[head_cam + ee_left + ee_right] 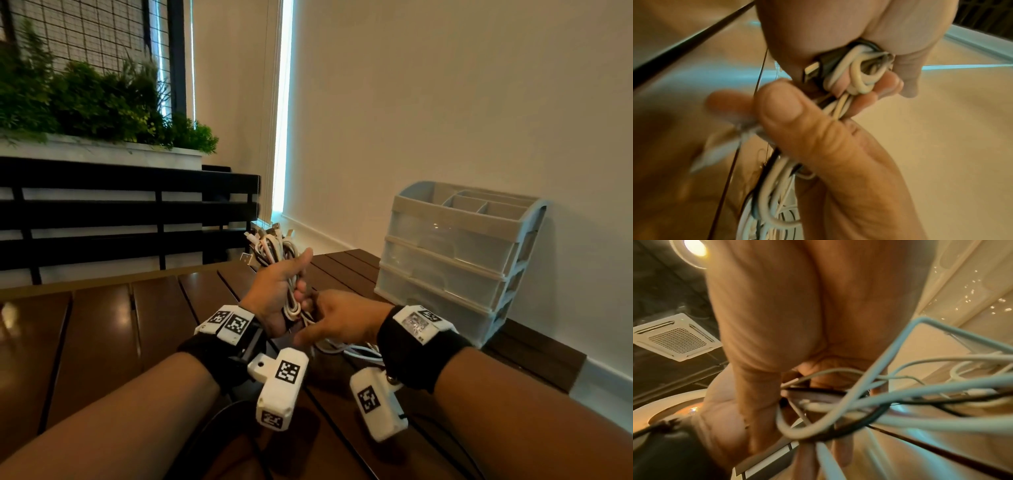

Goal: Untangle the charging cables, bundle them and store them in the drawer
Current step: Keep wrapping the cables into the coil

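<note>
A tangle of white and black charging cables (274,248) stands upright in my left hand (294,277), whose fingers are curled round its middle with the thumb up; several USB plugs stick out of the top. My right hand (315,308) sits just below and grips the lower strands (342,347), which trail onto the wooden table (102,325). In the left wrist view my right hand's fingers (890,81) wrap white loops (859,76) and a black USB plug (813,69). Loose strands (869,402) cross the right wrist view. The grey drawer unit (455,260) stands shut at the right, against the wall.
A white planter with green plants (102,102) and a black slatted rail (120,212) stand behind the table at the left. The table's right edge (548,373) lies close to the wall. Thin black cords (219,421) from the wrist cameras run over the near tabletop.
</note>
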Available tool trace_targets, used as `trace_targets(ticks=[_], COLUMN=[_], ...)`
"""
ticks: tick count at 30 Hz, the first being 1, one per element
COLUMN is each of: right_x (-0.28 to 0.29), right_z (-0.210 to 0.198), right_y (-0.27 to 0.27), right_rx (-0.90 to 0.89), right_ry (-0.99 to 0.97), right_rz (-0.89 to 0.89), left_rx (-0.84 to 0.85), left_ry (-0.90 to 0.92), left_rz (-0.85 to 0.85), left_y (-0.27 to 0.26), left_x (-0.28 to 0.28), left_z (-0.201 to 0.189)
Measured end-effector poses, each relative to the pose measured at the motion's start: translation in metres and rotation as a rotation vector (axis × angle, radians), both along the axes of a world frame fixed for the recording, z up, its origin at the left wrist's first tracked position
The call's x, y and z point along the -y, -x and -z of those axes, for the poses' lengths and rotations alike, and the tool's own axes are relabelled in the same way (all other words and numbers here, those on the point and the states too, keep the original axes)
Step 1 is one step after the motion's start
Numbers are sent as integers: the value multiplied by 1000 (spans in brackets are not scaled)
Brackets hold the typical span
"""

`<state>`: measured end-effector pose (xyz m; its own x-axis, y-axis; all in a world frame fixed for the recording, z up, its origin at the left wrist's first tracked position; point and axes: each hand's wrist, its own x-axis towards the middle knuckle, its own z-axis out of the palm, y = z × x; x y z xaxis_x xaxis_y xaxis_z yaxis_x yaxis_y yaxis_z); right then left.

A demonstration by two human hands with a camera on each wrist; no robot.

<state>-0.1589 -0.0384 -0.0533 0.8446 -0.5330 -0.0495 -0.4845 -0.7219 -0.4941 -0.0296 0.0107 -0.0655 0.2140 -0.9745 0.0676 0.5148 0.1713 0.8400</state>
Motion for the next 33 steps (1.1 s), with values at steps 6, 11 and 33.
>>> trace_targets(ticks=[6, 11, 33], right_x=[-7, -2, 6], right_z=[-10, -21, -54], right_y=[0, 14, 16], right_rx=[-124, -270, -503], right_ry=[101, 87, 569], right_rz=[-51, -105, -216], left_rx=[-102, -101, 82], left_ry=[99, 91, -94], left_rz=[-12, -14, 274], left_y=[-13, -19, 13], left_x=[3, 3, -4], left_z=[4, 4, 8])
